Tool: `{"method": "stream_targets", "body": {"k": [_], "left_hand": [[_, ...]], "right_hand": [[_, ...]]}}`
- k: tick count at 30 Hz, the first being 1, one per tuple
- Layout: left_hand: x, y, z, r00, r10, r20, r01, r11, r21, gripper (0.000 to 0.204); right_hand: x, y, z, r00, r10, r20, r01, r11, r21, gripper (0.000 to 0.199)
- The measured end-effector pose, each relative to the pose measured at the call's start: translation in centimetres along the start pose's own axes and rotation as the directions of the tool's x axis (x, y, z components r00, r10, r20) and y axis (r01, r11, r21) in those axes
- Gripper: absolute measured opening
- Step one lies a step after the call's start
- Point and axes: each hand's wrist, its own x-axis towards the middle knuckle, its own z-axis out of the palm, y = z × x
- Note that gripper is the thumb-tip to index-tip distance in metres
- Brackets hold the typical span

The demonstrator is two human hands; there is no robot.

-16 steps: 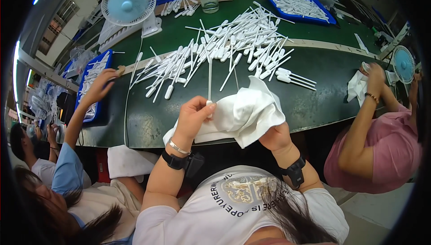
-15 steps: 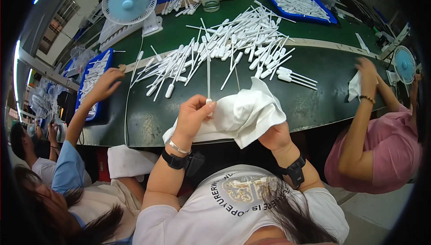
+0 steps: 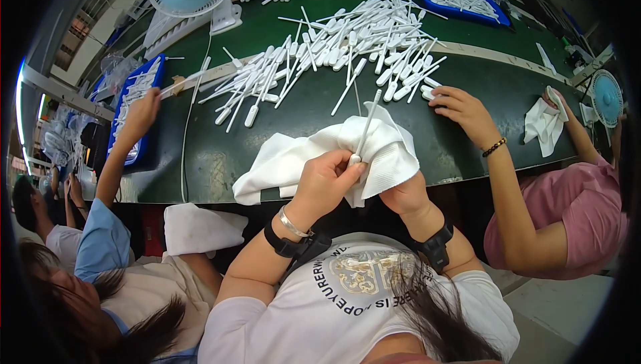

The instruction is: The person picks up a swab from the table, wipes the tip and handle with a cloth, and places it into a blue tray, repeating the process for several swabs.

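Neighbour's hand (image 3: 464, 112) now at the pipette pile (image 3: 347, 44).

A long dark green surface (image 3: 220, 157) fills the upper frame; windows (image 3: 83, 14) glow upper left, pale floor (image 3: 554, 310) shows lower right.

1. Bright, even light falls from above; the green table (image 3: 220, 157) shows a soft sheen and no hard shadows.
2. The white cloth (image 3: 294, 160) is close to overexposed, so its folds look faint.
3. Window light at the far left edge burns out to white-blue glare.
4. Fisheye bending curves the table's edges, and a black vignette rings the picture.
5. The centre is sharp; dark hair at the lower edge is soft and out of focus.
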Motion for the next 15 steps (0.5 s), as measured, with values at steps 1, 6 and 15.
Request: {"method": "stream_targets", "body": {"k": [1,6,15], "left_hand": [[0.0,0.3,0.0,0.999,0.032,-0.003,-0.031,0.994,0.103,0.015],[-0.3,-0.6,0.4,0.911,0.412,0.012,-0.372,0.809,0.455,0.014],[-0.3,0.4,0.4,0.945,0.311,0.097,-0.321,0.941,0.11,0.013]], "right_hand": [[-0.1,0.0,-0.2,1.0,-0.001,-0.003,0.001,1.0,0.001,0.049],[-0.2,0.0,-0.9,0.99,-0.123,0.063,0.134,0.751,-0.646,0.048],[0.8,-0.5,-1.2,0.925,-0.379,-0.005,0.325,0.8,-0.504,0.036]]}}
